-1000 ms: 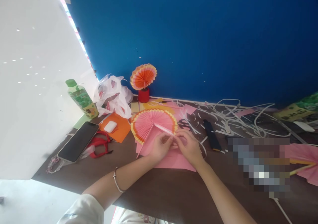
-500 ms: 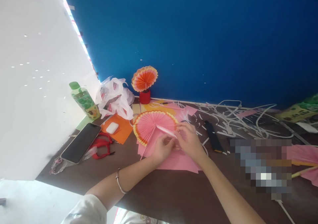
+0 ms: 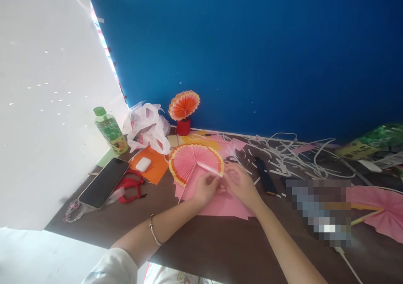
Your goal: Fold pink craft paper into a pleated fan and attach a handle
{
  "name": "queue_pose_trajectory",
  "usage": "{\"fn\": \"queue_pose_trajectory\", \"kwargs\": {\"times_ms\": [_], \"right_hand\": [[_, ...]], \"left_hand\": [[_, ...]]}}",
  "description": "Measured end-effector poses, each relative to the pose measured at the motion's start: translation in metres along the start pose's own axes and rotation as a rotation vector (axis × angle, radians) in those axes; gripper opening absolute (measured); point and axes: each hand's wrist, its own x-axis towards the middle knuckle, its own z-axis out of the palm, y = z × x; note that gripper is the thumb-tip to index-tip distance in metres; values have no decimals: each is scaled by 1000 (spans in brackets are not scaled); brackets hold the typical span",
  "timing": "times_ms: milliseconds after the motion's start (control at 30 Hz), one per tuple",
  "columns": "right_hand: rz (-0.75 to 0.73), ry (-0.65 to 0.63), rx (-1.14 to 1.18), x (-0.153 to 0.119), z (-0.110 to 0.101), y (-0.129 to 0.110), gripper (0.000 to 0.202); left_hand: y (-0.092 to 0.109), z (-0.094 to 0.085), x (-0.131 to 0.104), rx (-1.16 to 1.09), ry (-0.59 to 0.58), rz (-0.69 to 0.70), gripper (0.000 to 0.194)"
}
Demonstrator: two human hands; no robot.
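A pleated pink paper fan (image 3: 189, 162) with an orange and yellow rim lies spread over pink paper sheets (image 3: 233, 208). Its right end, edged with a white strip (image 3: 209, 168), reaches between my hands. My left hand (image 3: 206, 189) has its fingers closed on the lower side of that end. From the right, my right hand (image 3: 241, 182) pinches the fan's outer corner, its fingertips close to the left ones. A thin stick (image 3: 185, 188) slants down from the fan's centre. The exact grip of the fingertips is partly hidden.
Left of the fan lie a phone (image 3: 105, 182), red scissors-like handles (image 3: 130, 187) and a white earphone case (image 3: 143, 164). Behind stand a green-capped bottle (image 3: 110, 131), a plastic bag (image 3: 147, 126) and a potted paper flower (image 3: 184, 108). A dark cutter (image 3: 265, 177) and white cables (image 3: 292, 154) lie right.
My right hand has shifted slightly down along the fan's right end, fingers closer to the corner. My left hand stays nearly in place. The camera view has tilted a little.
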Motion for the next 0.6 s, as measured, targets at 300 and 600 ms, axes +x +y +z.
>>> {"fn": "queue_pose_trajectory", "kwargs": {"times_ms": [300, 600], "right_hand": [[361, 47, 418, -11, 13, 11, 34], [395, 66, 593, -19, 27, 22, 42]], "left_hand": [[16, 0, -8, -16, -21, -74, 25], [12, -4, -8, 35, -82, -24, 27]]}}
